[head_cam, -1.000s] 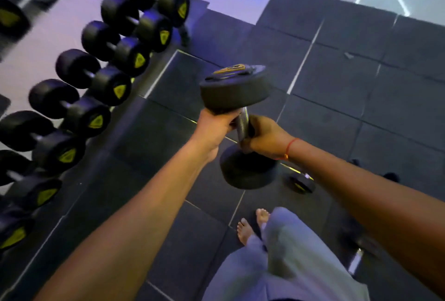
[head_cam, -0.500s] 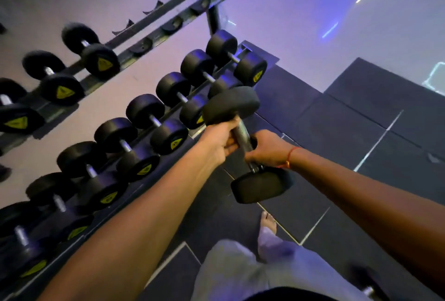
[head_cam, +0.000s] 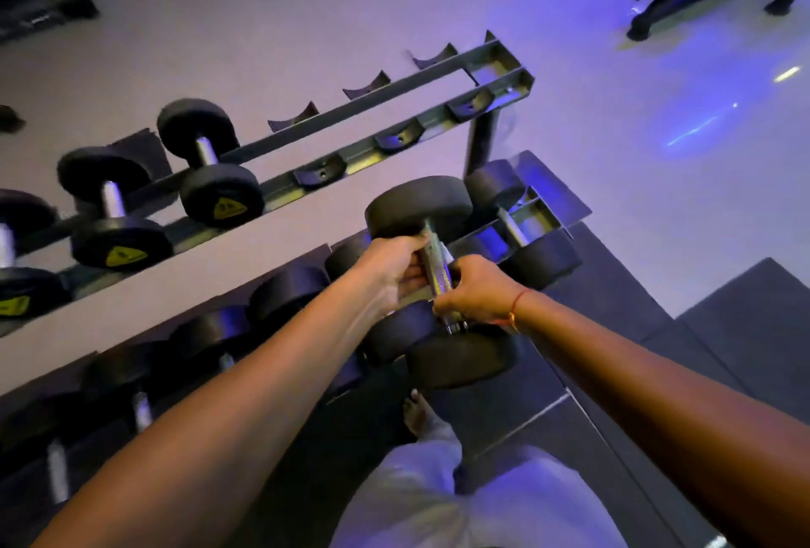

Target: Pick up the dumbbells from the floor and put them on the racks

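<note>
Closer over the rack's (head_cam: 372, 142) lower row now, both hands, left (head_cam: 394, 271) and right (head_cam: 475, 293), grip the dumbbell's (head_cam: 418, 208) handle, arms outstretched mid-frame.

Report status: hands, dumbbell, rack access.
Left hand and right hand both grip the dumbbell handle. Dumbbell held above lower rack tier, not seated. Empty cradles on upper tier.

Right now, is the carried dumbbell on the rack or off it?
Off it. Both hands, left hand and right hand, grip the dumbbell by its handle, held above the lower rack; neither head rests in a cradle.
</note>
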A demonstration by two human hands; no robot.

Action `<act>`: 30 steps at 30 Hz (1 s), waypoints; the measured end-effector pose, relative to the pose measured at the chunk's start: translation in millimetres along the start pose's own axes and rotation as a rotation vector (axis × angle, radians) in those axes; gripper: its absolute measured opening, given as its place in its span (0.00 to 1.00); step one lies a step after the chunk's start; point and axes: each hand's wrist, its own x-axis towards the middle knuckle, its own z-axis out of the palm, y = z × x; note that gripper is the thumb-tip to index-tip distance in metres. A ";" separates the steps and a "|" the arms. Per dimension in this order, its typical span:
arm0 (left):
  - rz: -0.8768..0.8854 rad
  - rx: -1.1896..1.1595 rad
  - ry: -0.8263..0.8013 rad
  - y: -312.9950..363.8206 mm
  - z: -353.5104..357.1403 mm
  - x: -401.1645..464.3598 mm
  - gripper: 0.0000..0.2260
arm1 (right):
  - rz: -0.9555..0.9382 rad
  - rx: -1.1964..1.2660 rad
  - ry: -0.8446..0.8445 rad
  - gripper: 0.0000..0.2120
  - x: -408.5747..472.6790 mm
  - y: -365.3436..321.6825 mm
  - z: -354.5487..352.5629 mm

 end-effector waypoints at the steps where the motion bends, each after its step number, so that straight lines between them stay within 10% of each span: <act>1: -0.003 -0.024 0.022 15.5 -4.0 16.7 0.07 | -0.014 -0.016 0.007 0.13 22.7 -8.4 -6.1; 21: 0.061 -0.092 0.590 261.9 -152.8 265.0 0.06 | -0.178 -0.075 -0.344 0.21 390.6 -231.8 -19.0; 30: -0.046 0.158 0.682 255.6 -196.5 351.7 0.12 | -0.079 -0.065 -0.354 0.14 456.1 -240.8 30.4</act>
